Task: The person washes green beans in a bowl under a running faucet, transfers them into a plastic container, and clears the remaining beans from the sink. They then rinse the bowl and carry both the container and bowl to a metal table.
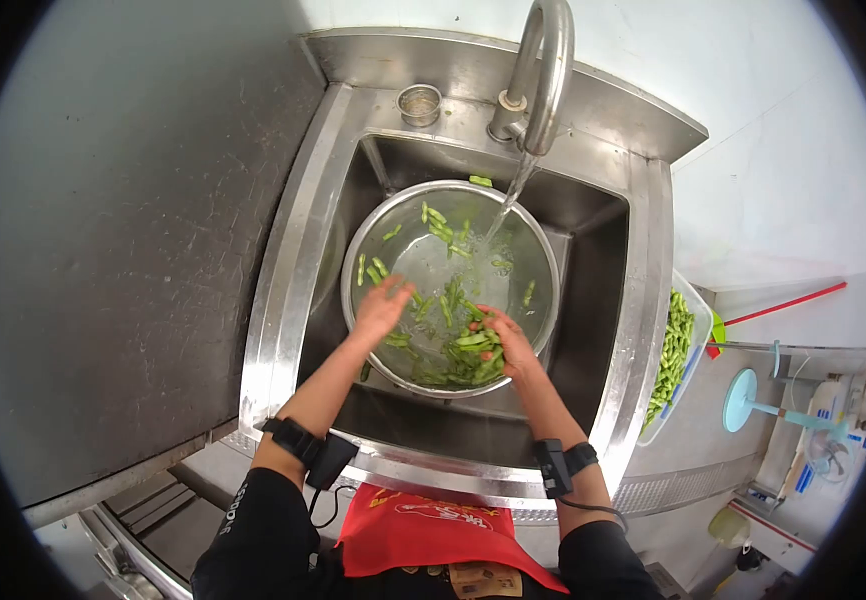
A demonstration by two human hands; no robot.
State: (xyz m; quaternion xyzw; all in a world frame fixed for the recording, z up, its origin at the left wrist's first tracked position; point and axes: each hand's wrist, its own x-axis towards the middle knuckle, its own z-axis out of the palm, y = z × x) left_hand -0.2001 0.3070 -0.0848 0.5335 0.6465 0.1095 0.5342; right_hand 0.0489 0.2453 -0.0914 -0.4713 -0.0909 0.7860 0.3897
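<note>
A round metal basin (pixel 553 285) full of water sits in the steel sink, with green bean pods (pixel 443 228) floating and sunk in it. At the basin's left side, my left hand (pixel 383 307) is over the water, fingers spread and slightly blurred, close to a few pods. On the right, my right hand (pixel 505 338) has its fingers curled round some of the pods (pixel 468 362) gathered near the basin's lower edge. Water runs from the curved faucet (pixel 551 80) into the back of the basin.
The sink rim (pixel 278 270) surrounds the basin. A small metal strainer cup (pixel 419 104) stands at the back left. Right of the sink is a clear plastic bin (pixel 698 345) of pods. Farther right are a red-handled tool (pixel 788 303) and a light blue fan (pixel 741 400).
</note>
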